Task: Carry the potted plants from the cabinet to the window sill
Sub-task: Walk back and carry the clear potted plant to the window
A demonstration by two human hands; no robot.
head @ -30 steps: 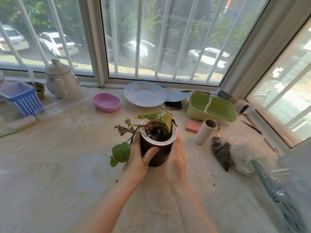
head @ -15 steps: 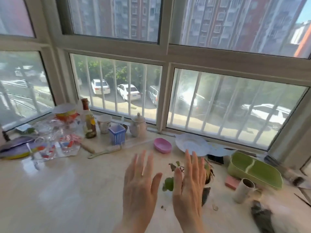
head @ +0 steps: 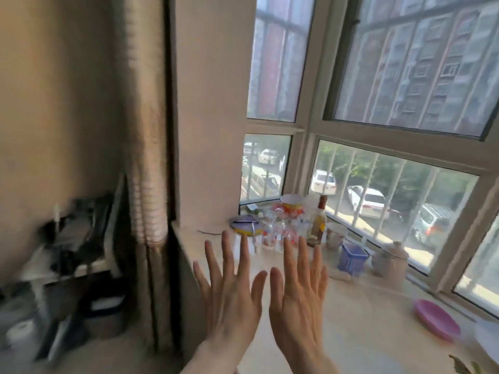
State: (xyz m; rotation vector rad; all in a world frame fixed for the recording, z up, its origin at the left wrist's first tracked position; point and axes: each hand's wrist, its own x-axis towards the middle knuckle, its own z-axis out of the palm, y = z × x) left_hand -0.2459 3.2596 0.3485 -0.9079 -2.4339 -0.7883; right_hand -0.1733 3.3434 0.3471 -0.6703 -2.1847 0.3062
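Note:
My left hand (head: pixel 229 298) and my right hand (head: pixel 299 295) are raised side by side in front of me, fingers spread, holding nothing. They hover over the left part of the pale window sill (head: pixel 364 319). Of the potted plant only a leaf tip (head: pixel 463 365) shows at the bottom right corner; its pot is out of frame. No cabinet is recognisable in the blurred room on the left.
On the sill stand a pink dish (head: pixel 437 319), a blue basket (head: pixel 352 259), a pale teapot (head: pixel 390 261), a sauce bottle (head: pixel 318 222), a mug (head: pixel 336 236) and a plastic-wrapped clutter pile (head: pixel 272 225). A curtain (head: pixel 145 157) and wall pillar (head: pixel 213 109) stand left; dark furniture (head: pixel 75 252) lies beyond.
Both hands let go of the dark pot on the sill and lifted open. The view has swung left, so the plant slid to the bottom right edge and the room's left side appeared.

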